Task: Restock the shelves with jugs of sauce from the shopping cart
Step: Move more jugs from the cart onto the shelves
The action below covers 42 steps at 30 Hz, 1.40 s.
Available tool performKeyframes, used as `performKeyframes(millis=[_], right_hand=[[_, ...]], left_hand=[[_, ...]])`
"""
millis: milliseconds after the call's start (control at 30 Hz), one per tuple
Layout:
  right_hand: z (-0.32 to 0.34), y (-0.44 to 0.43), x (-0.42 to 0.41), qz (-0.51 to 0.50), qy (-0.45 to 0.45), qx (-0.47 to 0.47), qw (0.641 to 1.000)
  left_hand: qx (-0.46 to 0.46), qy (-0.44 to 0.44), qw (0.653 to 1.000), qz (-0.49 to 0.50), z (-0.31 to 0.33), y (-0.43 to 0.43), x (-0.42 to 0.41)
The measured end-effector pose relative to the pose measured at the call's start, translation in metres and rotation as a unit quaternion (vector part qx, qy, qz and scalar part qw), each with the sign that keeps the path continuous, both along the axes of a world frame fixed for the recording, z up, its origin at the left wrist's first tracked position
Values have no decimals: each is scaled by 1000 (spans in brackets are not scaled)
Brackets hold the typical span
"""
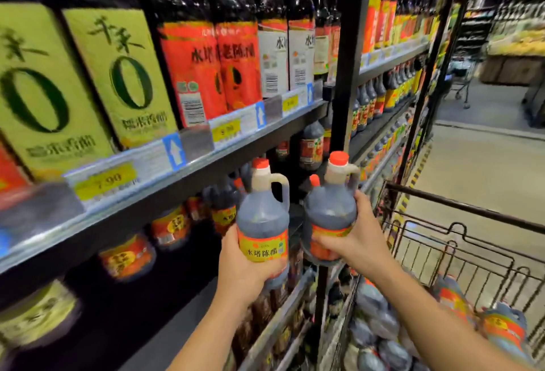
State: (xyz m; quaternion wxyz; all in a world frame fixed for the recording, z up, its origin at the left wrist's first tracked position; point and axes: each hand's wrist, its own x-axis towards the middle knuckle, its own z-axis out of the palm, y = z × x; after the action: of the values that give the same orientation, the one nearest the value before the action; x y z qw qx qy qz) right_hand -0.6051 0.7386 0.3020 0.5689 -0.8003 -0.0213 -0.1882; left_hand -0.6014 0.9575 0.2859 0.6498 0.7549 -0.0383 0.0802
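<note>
Top row, left to right: tall dark glossy bottles with lime-green labels (124, 76), then tall dark bottles with red-orange labels (191, 70), then dark bottles with white labels (272, 61), all upright, packed side by side. Just below them: yellow price tag reading 7.90 (104, 180), blue tag with white up-arrow (174, 151). Right side: pale grey aisle floor (477, 170), yellow-black hazard stripe (418, 173) along its left edge. Far back, blurred: small wire trolley (461, 81), display of yellow goods (516, 43) on a wooden base.
</note>
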Motion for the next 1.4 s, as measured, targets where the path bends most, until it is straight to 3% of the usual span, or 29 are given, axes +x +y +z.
performKeyframes(millis=[333,467,700,1033,1233,1400], right_hand=[[-9,24,69,117,53,-9,992],[-14,20,102,154,75,-21,985],[-20,7,149,234,106,-32,966],[-23,-7,174,281,148,-74,945],[-24,-7,169,283,147,-67,945],[-24,-1,152,252,153,-52,954]], left_hand=[[32,130,988,73,-21,16,28],[51,97,988,108,-19,6,37],[41,104,992,55,-45,1,55],[63,-4,991,122,-51,-18,65],[110,5,978,176,-58,-13,74],[128,53,980,141,-72,-7,82]])
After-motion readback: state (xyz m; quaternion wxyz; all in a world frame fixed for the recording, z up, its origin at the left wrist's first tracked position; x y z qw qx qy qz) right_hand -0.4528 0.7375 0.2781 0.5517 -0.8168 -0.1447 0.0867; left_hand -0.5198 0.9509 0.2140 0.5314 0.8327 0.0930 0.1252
